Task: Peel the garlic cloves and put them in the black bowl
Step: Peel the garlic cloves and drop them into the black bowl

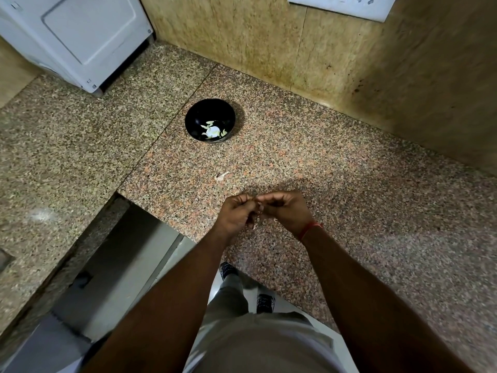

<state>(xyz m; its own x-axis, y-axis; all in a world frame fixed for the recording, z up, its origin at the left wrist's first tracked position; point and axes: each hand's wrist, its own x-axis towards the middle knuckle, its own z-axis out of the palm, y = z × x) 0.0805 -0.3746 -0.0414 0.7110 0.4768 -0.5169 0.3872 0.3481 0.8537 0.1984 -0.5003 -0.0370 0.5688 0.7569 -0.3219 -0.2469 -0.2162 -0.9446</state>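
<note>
Left hand: the left hand (236, 215) hung over the near part of the desk (349, 184), its fingers (243, 199) curled in and meeting those of the other hand.
Right hand: the right hand (285, 211) faced it, fingers bent inward; a red thread (309, 229) circled its wrist.
Held thing: something small sat pinched between the two sets of fingertips, most likely a garlic clove being peeled; it was almost wholly hidden, so I could not tell how much skin remained on it.
Black bowl: the black bowl (199, 114) stood further back on the desk, well apart from the hands, with pale peeled cloves (212, 130) lying in its bottom.
Loose clove: one unpeeled clove (222, 175) lay on the desk between bowl and hands.
Progress: judged partway, with some cloves in the bowl and at least one waiting.
Doing it well: probably best to steady the clove with one hand, pick the skin open at the tip with a nail, strip it lengthwise, and let the scraps fall on the desk rather than in the bowl.
Risk: a small slippery clove could squirt out of the pinch.
</note>
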